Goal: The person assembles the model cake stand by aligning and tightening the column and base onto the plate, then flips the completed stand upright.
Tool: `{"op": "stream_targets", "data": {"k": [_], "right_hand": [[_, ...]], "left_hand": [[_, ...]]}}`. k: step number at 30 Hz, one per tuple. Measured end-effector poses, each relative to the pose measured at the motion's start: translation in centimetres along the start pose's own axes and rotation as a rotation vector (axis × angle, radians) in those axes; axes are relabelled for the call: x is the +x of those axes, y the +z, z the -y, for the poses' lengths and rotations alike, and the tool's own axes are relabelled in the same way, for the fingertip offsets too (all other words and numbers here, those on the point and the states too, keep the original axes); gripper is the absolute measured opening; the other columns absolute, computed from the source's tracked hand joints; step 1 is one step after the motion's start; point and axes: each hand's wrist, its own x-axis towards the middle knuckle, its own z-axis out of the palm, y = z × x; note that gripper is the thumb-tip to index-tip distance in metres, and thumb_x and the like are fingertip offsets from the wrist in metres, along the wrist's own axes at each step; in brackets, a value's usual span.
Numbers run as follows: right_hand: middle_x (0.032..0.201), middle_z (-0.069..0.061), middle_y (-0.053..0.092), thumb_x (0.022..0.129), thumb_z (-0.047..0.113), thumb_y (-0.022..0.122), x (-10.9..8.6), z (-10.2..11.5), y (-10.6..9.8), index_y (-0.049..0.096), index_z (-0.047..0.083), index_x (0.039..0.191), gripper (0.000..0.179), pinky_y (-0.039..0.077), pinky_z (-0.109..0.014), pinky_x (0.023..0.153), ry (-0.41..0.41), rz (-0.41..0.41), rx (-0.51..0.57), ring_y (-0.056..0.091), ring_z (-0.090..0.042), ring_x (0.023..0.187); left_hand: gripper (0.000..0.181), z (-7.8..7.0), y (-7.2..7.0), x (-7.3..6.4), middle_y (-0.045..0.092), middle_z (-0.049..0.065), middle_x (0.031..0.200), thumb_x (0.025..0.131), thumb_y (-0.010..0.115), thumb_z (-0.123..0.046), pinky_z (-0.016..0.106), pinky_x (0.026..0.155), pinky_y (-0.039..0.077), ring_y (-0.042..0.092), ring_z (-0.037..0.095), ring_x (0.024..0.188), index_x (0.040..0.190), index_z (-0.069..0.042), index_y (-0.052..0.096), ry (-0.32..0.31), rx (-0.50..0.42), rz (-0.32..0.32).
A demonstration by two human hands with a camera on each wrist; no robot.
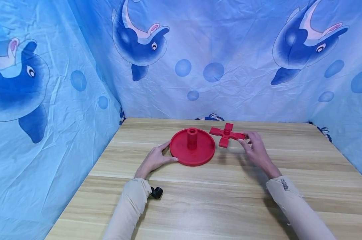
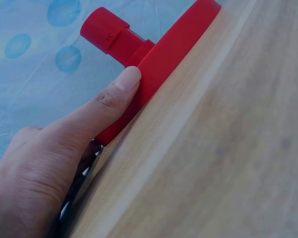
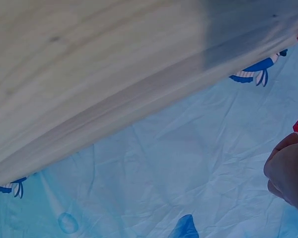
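Observation:
A red round base (image 1: 181, 151) with a raised rim lies on the wooden table, and a hollow post (image 1: 192, 140) stands upright at its middle. My left hand (image 1: 154, 160) holds the base at its left side, with the thumb on the near rim and the fingers toward the far side. In the left wrist view the thumb (image 2: 126, 79) presses on the rim's edge. To the right, my right hand (image 1: 255, 150) pinches one arm of a red cross-shaped piece (image 1: 226, 132), which has a short stub at its centre. The cross is held above the table, apart from the base.
The wooden table (image 1: 198, 203) reaches back to a blue dolphin-print cloth (image 1: 204, 96) that hangs behind and along both sides. A small black device (image 1: 157, 192) sits at the left wrist. Rope-like dark blue trim (image 1: 212, 117) shows at the table's back edge.

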Motion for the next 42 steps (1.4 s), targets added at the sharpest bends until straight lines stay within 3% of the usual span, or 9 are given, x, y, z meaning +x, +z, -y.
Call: {"op": "stream_targets", "data": {"k": [6,30,42], "right_hand": [[0.11,-0.026,0.059,0.098,-0.002,0.068,0.4,0.7,0.6,0.063,-0.013,0.12,0.025,0.044,-0.037,0.08,-0.014,-0.016,0.019,0.052,-0.037,0.103],[0.112,-0.023,0.061,0.097,-0.004,0.069,1.2,2.4,2.4,0.065,-0.011,0.121,0.025,0.042,-0.022,0.08,-0.035,-0.086,0.148,0.052,-0.031,0.102],[0.104,-0.022,0.063,0.096,-0.005,0.07,1.8,4.1,3.4,0.067,-0.012,0.12,0.025,0.042,-0.019,0.078,-0.051,-0.112,0.212,0.051,-0.021,0.094]], "left_hand": [[0.102,0.0,0.0,0.1,0.056,0.008,0.148,0.076,0.084,-0.066,0.051,0.105,0.046,0.055,0.026,0.124,0.159,-0.023,0.045,0.0,0.001,0.002],[0.1,-0.2,0.0,0.0,0.052,0.007,0.153,0.076,0.085,-0.062,0.051,0.111,0.042,0.051,0.028,0.137,0.159,-0.022,0.045,-0.004,0.009,-0.002],[0.1,-0.2,0.0,0.0,0.053,0.008,0.153,0.077,0.084,-0.064,0.051,0.11,0.043,0.051,0.027,0.135,0.159,-0.023,0.045,-0.017,0.026,0.005]]}}
